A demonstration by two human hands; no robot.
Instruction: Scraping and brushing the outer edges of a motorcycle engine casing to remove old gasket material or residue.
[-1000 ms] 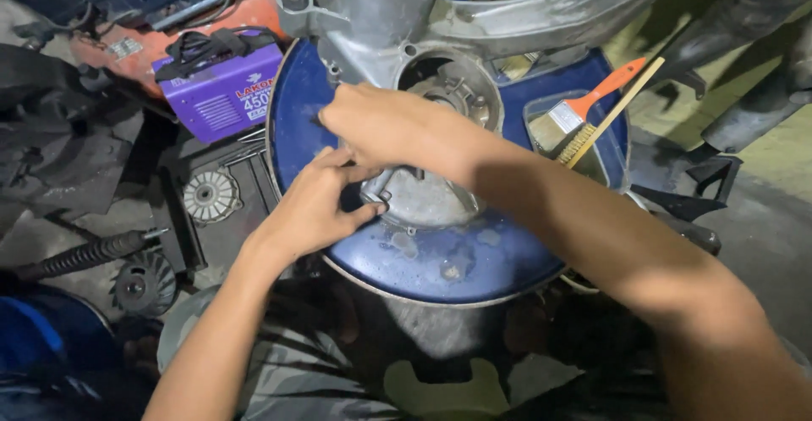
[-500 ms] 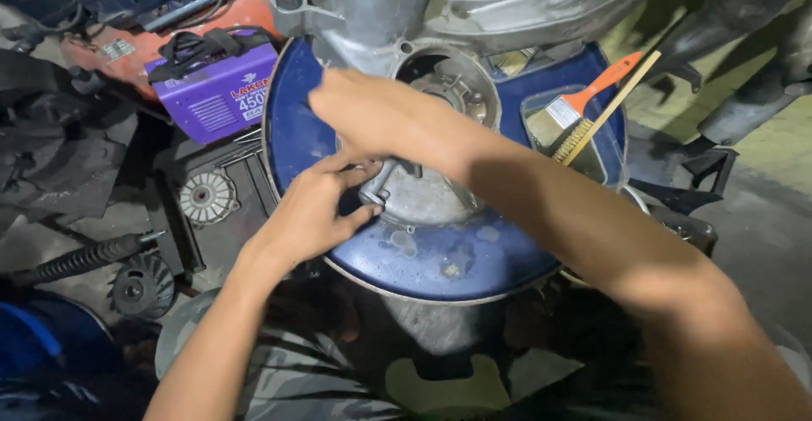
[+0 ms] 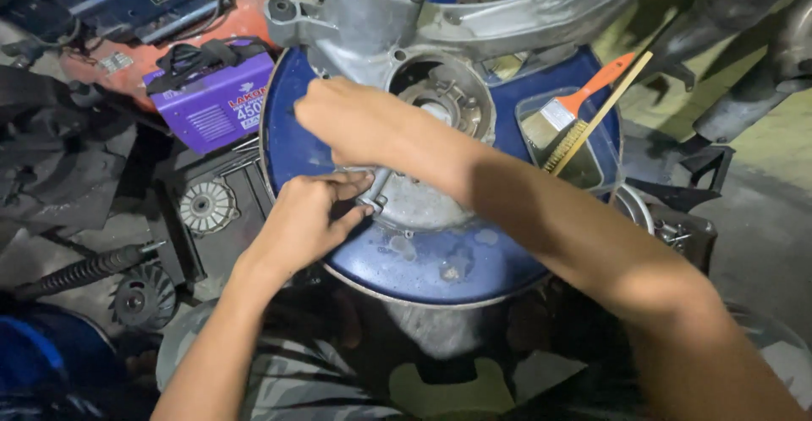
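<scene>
Head view of work on a grey cast-metal engine casing point(image 3: 397, 15) laid across the blue lid of a drum point(image 3: 474, 269). The left hand point(image 3: 309, 218) is curled closed, its fingertips point(image 3: 355, 186) pinching the rim of a round grey cover plate point(image 3: 414, 205) that lies flat on the lid just below the casing's circular opening point(image 3: 444, 99). The right hand point(image 3: 364, 125) reaches across from the far side and rests on the upper edge of the same plate, fingers bent down over it; whether it grips the rim or merely presses on it cannot be told, as the knuckles hide the fingertips. To do this step well, both hands would best hold the plate at opposite points of its rim so that it stays level, and any lift or seating should be even, since a tilted plate is likely to bind against the casing. The lid shows wet patches, so a firm pinch seems wiser than a loose one. A paintbrush with an orange handle point(image 3: 584, 95) and a thin wooden stick point(image 3: 605, 108) lie in a shallow tray point(image 3: 596, 163) on the right of the lid, well apart from the hands. A purple box-shaped machine point(image 3: 211, 104) stands on the floor to the left, near a finned round part point(image 3: 205, 207).
</scene>
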